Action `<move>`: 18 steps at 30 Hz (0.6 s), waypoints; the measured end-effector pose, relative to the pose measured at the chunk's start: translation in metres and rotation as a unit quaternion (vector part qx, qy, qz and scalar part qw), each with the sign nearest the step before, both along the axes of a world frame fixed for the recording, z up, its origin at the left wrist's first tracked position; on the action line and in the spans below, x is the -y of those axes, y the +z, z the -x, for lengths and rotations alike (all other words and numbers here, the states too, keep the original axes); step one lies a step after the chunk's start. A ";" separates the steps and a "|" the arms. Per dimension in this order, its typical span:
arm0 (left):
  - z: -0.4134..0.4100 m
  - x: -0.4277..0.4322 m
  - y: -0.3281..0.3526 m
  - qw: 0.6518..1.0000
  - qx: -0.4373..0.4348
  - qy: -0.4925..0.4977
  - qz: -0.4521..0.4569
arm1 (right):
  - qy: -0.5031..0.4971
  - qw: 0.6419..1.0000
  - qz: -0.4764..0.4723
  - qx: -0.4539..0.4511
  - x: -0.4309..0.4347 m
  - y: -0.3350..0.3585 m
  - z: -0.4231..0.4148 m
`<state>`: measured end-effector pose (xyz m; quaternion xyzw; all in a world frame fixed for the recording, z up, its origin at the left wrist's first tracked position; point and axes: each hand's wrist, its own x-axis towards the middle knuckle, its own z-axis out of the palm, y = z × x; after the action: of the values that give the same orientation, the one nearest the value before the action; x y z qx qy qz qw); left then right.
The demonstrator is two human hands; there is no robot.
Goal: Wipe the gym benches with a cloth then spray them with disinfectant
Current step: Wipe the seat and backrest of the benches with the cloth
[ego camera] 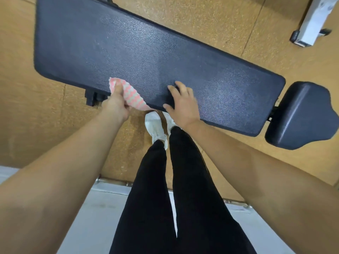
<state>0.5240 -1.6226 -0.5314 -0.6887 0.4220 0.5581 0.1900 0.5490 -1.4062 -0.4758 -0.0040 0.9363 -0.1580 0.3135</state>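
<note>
Long dark bench [139,57] runs left-far to right-near across an orange floor [36,116]. Left hand [116,105] at the bench's near edge, fingers closed on a pink-and-white cloth [132,97]; cloth lies partly on the pad, its tail hanging over the near edge. Right hand [181,104] just right of it, fingers spread open, flat on the pad. Separate dark seat pad [300,116] sits at the bench's right end. White shoes [156,127] below the near edge. White frame [311,21] far right.
</note>
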 end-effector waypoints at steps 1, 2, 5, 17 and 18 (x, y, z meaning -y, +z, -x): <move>0.002 0.008 -0.004 1.000 0.003 0.006 0.006 | 0.026 1.000 -0.008 -0.005 0.008 -0.004 0.010; 0.005 0.019 -0.010 1.000 0.003 0.005 0.006 | 0.050 0.998 -0.023 -0.010 0.016 -0.007 0.020; 0.012 0.059 -0.031 1.000 0.000 0.002 0.012 | 0.105 0.992 -0.075 -0.008 0.034 -0.014 0.034; 0.044 0.143 -0.049 0.998 0.038 -0.042 0.042 | 0.149 0.981 -0.109 0.062 0.056 -0.009 0.041; 0.046 0.143 -0.044 0.998 0.043 -0.040 0.038 | 0.152 0.979 -0.114 0.069 0.056 -0.007 0.041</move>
<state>0.4778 -1.7660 -0.5752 -0.7013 0.4614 0.5036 0.2042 0.5081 -1.4622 -0.4833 -0.0994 0.9128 -0.0010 0.3962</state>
